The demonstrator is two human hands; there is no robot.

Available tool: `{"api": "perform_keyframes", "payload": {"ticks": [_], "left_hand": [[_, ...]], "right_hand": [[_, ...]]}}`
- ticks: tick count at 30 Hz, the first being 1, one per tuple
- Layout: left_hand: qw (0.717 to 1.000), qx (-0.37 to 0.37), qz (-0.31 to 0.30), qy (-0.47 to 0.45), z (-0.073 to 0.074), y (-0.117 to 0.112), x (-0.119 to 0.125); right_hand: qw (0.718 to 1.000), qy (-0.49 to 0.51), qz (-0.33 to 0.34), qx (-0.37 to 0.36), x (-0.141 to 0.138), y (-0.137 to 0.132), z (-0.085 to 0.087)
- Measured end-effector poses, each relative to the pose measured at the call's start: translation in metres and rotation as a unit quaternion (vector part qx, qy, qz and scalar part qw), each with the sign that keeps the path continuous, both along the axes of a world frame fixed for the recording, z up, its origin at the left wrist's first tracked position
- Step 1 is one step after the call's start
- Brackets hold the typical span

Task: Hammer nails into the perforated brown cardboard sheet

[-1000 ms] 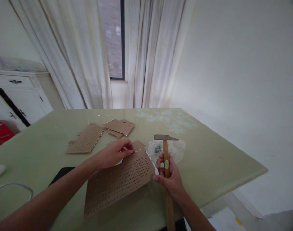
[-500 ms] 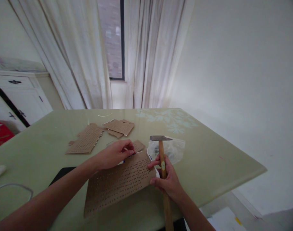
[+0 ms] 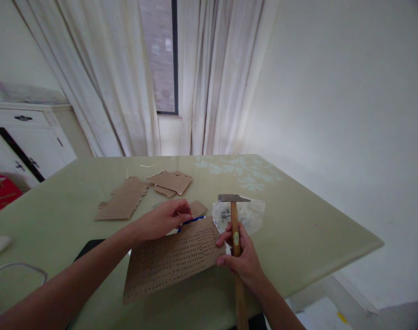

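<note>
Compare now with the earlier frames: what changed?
More of a blue object shows at the far edge of the perforated cardboard sheet, by the left hand. The wooden-handled hammer swung left, then partly back right, staying in the right hand. The other cardboard pieces stayed put.

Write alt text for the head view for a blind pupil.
A right hand grips a hammer beside a perforated cardboard sheet, the left hand at its far edge. More cardboard pieces and a plastic bag lie on the green table.

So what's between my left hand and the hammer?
In the head view, I see part of the large perforated cardboard, a blue strip, a smaller cardboard piece, some of the plastic bag and fingertips of your right hand.
</note>
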State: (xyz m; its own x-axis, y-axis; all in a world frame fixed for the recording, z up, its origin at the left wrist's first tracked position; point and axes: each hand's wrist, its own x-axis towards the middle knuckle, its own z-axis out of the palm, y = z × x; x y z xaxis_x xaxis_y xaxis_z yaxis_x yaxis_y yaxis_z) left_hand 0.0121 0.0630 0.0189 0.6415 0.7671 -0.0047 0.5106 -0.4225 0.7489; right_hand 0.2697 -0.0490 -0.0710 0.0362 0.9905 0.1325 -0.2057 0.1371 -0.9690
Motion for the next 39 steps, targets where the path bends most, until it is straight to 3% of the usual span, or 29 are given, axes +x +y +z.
{"api": "perform_keyframes", "payload": {"ticks": [9,18,39], "left_hand": [[1.0,-0.001,0.0,0.0,0.001,-0.002,0.003],[1.0,-0.006,0.003,0.011,0.004,-0.005,0.003],[1.0,0.02,0.011,0.02,-0.004,0.001,0.001]], "right_hand": [[1.0,0.02,0.006,-0.018,0.002,-0.004,0.001],[1.0,0.02,0.005,0.012,0.001,-0.004,0.003],[0.998,-0.056,-0.005,0.029,0.011,0.001,-0.003]]}}
